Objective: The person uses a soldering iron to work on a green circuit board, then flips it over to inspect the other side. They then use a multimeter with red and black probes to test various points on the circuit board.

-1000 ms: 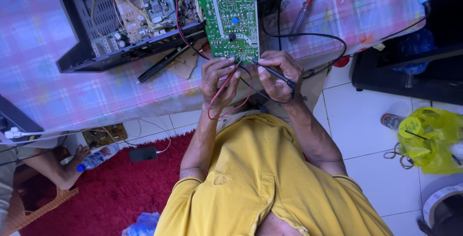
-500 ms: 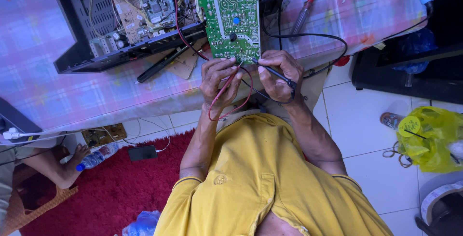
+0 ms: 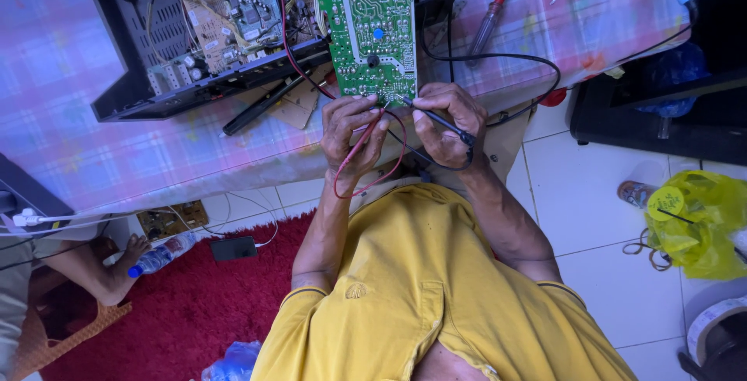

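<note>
Step in hand: probing the solder side of a green circuit board (image 3: 372,31), by the look of it; both probe tips meet the board's near edge.
Left hand (image 3: 352,133): fingers closed around a red probe (image 3: 364,141), its red lead looping down below the wrist.
Right hand (image 3: 443,122): fingers closed around a black probe (image 3: 426,113), held like a pen, tip pointing left toward the board.
Hands together or apart: close side by side, nearly touching, just this side of the board.
Where the board is: directly beyond the hands, standing tilted up against the opened chassis (image 3: 210,31), its lower edge at the fingertips.
Next move calls for: I judge steady tips set on small solder points close together, with no slip from one pad to its neighbour; the board seems only propped, so light pressure.
Beyond the left hand: the chassis full of wiring and parts, and a dark rod-like tool (image 3: 261,106) lying on brown card.
Beyond the right hand: a screwdriver (image 3: 492,15) with a red collar, and a black cable (image 3: 506,62) curving across the cloth.
Surface: a bench under a pink and blue checked cloth (image 3: 93,140).
Floor left of the hands: red rug (image 3: 187,311), a second small board (image 3: 170,220), a dark phone (image 3: 233,249), a plastic bottle (image 3: 159,256), another person's bare foot (image 3: 117,272).
Floor right of the hands: white tiles, a yellow plastic bag (image 3: 696,221), a dark cabinet (image 3: 661,108).
Person: yellow shirt (image 3: 436,303), seated close to the bench.
</note>
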